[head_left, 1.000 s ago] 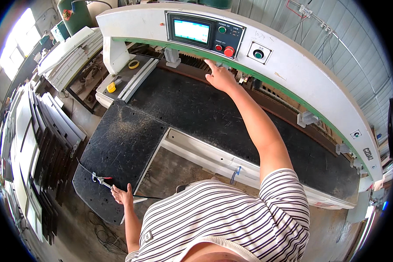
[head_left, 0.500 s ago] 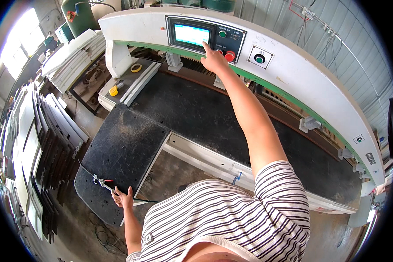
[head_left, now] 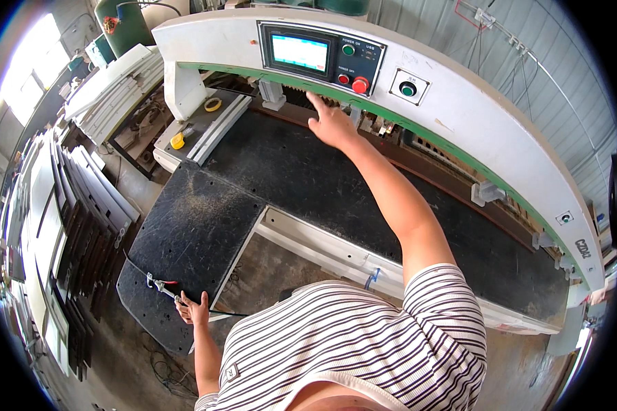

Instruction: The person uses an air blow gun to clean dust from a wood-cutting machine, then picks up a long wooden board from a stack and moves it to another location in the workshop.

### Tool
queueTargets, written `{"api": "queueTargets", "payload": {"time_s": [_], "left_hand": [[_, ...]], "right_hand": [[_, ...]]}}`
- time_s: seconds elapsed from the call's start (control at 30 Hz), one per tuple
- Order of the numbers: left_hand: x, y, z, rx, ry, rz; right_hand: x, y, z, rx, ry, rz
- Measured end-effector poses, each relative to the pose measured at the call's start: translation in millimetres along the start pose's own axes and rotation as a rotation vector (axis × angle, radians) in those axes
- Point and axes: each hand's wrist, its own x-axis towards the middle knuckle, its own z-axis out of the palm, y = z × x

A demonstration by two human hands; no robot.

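Note:
My right hand (head_left: 334, 126) hangs in the air just below the front of the machine's control panel (head_left: 358, 67). Its index finger is stretched out, the other fingers are loosely bent, and it holds nothing. The lit touchscreen (head_left: 299, 53) sits in the panel, apart from the fingertip. On the left, my left hand (head_left: 195, 312) grips the rear end of a silver air blow gun (head_left: 163, 288) with a red part, its thumb raised. The gun lies over the black tabletop (head_left: 192, 240).
A red stop button (head_left: 360, 85) and a green button (head_left: 408, 89) are on the white machine beam (head_left: 487, 103). A yellow tape measure (head_left: 177, 141) and a tape roll (head_left: 213, 105) lie at the back left. Stacked panels (head_left: 55, 233) stand left of the table.
My right hand has drawn back from the touchscreen, down toward me, and its fingertip no longer reaches the screen. My left hand has stayed at the air blow gun.

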Motion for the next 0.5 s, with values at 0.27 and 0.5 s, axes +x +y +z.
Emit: {"api": "queueTargets", "payload": {"time_s": [0.27,0.5], "left_hand": [[-1.5,1.7,2.4,0.065,0.058,0.022],[6.7,-8.4,8.9,0.097,0.099,0.077]], "right_hand": [[-153.7,59.6,65.3,0.003,-0.464,0.14],[-292.8,109.6,82.6,-0.228,-0.502,0.331]]}}
